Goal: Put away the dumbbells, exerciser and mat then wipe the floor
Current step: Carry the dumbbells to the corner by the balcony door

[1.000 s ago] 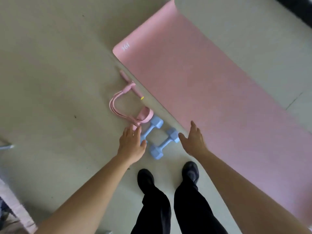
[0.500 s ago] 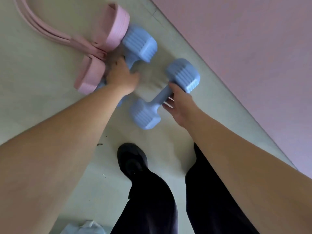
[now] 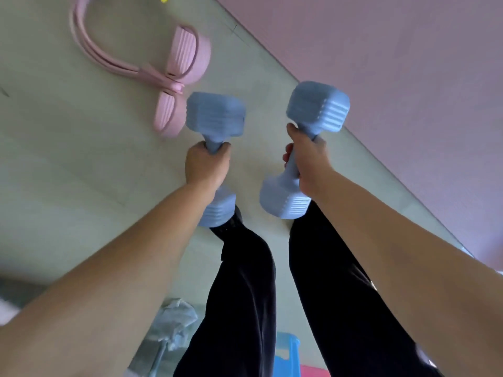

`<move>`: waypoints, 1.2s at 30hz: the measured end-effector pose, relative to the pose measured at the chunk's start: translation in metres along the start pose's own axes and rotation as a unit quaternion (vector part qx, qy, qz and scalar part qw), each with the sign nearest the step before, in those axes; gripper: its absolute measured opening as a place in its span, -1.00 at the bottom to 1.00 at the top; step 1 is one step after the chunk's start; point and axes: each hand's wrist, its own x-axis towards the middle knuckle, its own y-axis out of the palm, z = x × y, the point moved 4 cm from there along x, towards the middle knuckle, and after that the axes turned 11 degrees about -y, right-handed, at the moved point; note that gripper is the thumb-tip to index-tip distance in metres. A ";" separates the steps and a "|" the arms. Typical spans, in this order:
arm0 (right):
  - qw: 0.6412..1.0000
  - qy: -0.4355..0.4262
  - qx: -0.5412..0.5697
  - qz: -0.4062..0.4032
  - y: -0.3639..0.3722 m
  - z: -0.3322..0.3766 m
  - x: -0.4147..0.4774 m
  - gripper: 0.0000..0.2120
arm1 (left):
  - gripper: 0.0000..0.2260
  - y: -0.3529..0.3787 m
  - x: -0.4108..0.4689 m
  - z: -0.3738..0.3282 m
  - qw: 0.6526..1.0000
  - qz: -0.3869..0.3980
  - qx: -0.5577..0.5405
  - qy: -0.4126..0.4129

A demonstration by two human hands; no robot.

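Observation:
My left hand point(image 3: 207, 165) grips the handle of one light blue dumbbell point(image 3: 215, 115), held off the floor with one head up and the other below my wrist. My right hand point(image 3: 307, 156) grips the handle of the second blue dumbbell point(image 3: 317, 106), also lifted and tilted. The pink exerciser point(image 3: 178, 68), with its looped bands and ribbed foot pads, lies on the pale floor up and left of the dumbbells. The pink mat point(image 3: 394, 63) lies flat across the upper right.
My legs in black trousers point(image 3: 245, 289) stand below the hands. A mop with a pale crumpled head point(image 3: 174, 319) lies on the floor at the bottom left. A blue object point(image 3: 285, 355) and a pink-red one point(image 3: 313, 371) show at the bottom edge.
Both hands closed round the dumbbell handles and raised the two dumbbells off the floor. The exerciser and mat stayed where they were.

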 end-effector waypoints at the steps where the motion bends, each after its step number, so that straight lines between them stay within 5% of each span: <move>1: 1.000 -0.010 -0.009 -0.004 -0.012 0.018 -0.020 -0.82 | -0.76 -0.011 -0.026 -0.007 1.000 0.003 -0.025 -0.009; 7: 0.993 -0.111 -0.035 -0.017 -0.078 0.171 -0.169 -0.75 | -0.85 -0.105 -0.203 -0.119 0.990 0.016 -0.136 0.020; 13: 0.969 -0.244 0.028 -0.027 -0.152 0.352 -0.370 -0.72 | -0.82 -0.238 -0.442 -0.251 0.970 0.030 -0.184 0.160; 18: 0.930 -0.352 0.094 -0.056 -0.210 0.436 -0.511 -0.73 | -0.82 -0.315 -0.603 -0.291 0.937 0.025 -0.197 0.286; 24: 0.885 -0.424 0.160 -0.102 -0.263 0.438 -0.625 -0.80 | -0.83 -0.341 -0.712 -0.285 0.895 0.078 -0.177 0.402; 36: 0.790 -0.428 0.261 -0.353 -0.404 0.295 -0.772 -0.80 | -0.71 -0.279 -0.872 -0.220 0.780 0.321 -0.066 0.533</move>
